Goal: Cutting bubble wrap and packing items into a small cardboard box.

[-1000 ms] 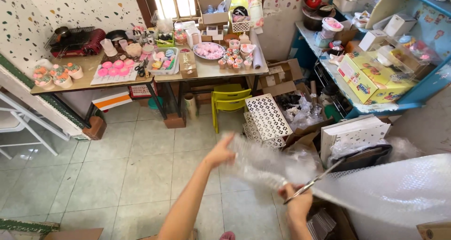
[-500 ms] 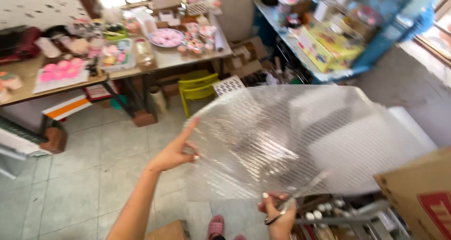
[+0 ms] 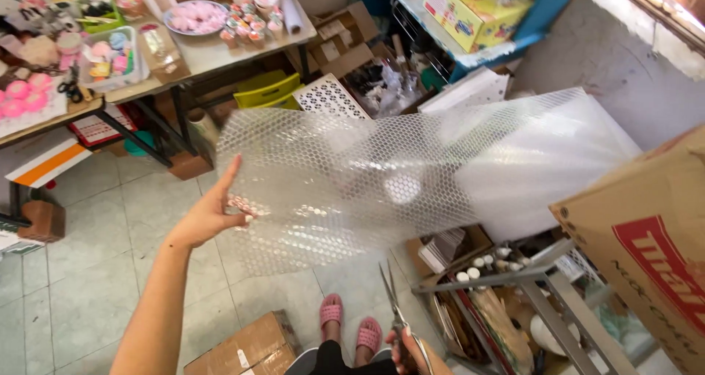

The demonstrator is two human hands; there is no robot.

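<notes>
Left hand is pinching the edge of the bubble wrap sheet, holding it stretched out in front. Right hand is closed on scissors pointing up just under the sheet. Looks like cutting's next, needing blades lined up. Right hand's mostly cut off by the frame.

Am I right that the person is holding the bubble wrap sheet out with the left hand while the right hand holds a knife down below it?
Not quite. In the head view the right hand holds scissors, not a knife. The rest stands: the left hand holds the bubble wrap sheet out, and the scissors sit below it.
</notes>
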